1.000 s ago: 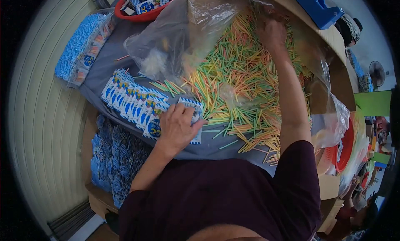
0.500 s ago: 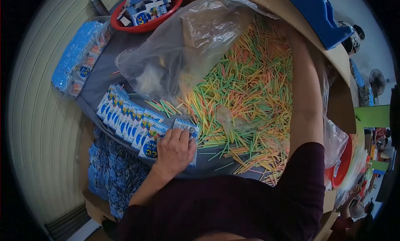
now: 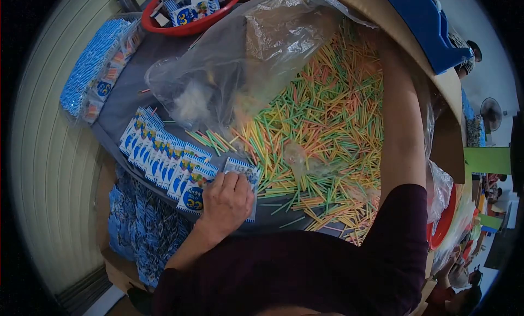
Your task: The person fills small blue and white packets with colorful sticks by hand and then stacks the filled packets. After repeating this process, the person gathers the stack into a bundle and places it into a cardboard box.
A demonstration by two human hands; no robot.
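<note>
My left hand (image 3: 228,198) rests with curled fingers on a silver-and-blue packet (image 3: 240,167) lying on the grey cloth. Beside it, a row of overlapping white-and-blue packets (image 3: 164,152) runs up to the left. My right arm reaches up over a large heap of thin pink, yellow and green sticks (image 3: 327,114); its hand is hidden at the far end, near the cardboard box edge. Clear plastic sheeting (image 3: 218,70) covers the heap's left side.
A red bowl of packets (image 3: 191,28) stands at the back left, near a bagged stack of packets (image 3: 90,70) and a metal flask (image 3: 126,0). A blue plastic piece (image 3: 431,32) sits on the cardboard box (image 3: 447,92). Other people are at far right.
The whole view has shifted slightly, with the bowl and packets a little further up and left. My left hand stays on the packet and my right arm stays extended.
</note>
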